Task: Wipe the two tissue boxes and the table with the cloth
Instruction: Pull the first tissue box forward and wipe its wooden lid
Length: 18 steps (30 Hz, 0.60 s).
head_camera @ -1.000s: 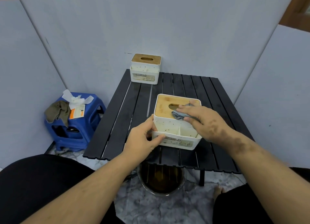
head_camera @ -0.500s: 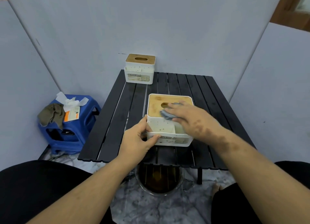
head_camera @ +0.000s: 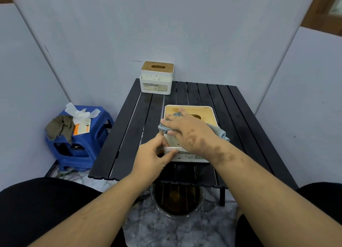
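Note:
A white tissue box with a wooden lid stands near the front of the black slatted table. My right hand lies across its lid and presses a grey-blue cloth onto the front left part, fingers curled over the cloth. My left hand grips the box's front left corner, thumb on its front wall. A second white tissue box with a wooden lid stands at the table's far left corner, against the wall.
A blue plastic stool left of the table carries an olive rag, white tissues and an orange packet. A round bucket sits on the floor under the table's front edge. Grey panels close in behind and at both sides.
My right hand has slid the cloth leftward over the lid, from the slot to the front left edge. My left hand keeps its grip on the corner.

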Available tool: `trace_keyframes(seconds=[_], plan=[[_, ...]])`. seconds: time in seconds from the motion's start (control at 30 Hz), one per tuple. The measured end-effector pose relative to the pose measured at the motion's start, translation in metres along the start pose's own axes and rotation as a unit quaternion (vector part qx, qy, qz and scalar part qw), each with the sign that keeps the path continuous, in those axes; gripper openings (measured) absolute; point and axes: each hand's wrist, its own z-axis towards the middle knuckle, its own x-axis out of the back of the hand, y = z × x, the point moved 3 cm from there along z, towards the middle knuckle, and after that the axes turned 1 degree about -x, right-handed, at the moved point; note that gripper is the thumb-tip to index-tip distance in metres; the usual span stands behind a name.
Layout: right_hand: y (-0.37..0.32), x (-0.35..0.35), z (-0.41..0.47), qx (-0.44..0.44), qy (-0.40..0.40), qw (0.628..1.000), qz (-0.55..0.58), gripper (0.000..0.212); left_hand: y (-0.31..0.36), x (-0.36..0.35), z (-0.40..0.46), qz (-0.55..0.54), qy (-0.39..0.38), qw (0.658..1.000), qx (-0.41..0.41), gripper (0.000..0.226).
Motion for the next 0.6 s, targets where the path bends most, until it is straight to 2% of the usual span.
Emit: trace_keyframes(seconds=[0.1, 0.2, 0.33, 0.5, 0.6], plan=[[0.021, 0.001, -0.019, -0.023, -0.025, 0.997, 0.069, 0.045, -0.001, -0.004, 0.000, -0.011, -0.013, 1.000, -0.003, 0.026], [0.057, 0.006, -0.045, -0.049, 0.002, 0.994, 0.095, 0.045, -0.007, -0.005, 0.002, -0.029, -0.025, 0.999, -0.008, 0.029], [0.095, 0.013, -0.053, -0.133, 0.027, 0.978, 0.161, 0.044, -0.011, -0.004, 0.005, -0.018, -0.038, 0.999, -0.005, 0.029], [0.097, 0.010, -0.013, -0.190, 0.023, 0.973, 0.132, 0.046, -0.008, -0.002, 0.007, -0.010, -0.041, 0.999, -0.003, 0.029], [0.081, 0.010, 0.016, -0.179, -0.002, 0.981, 0.072, 0.046, -0.008, 0.000, 0.007, 0.000, -0.026, 1.000, 0.004, 0.028]])
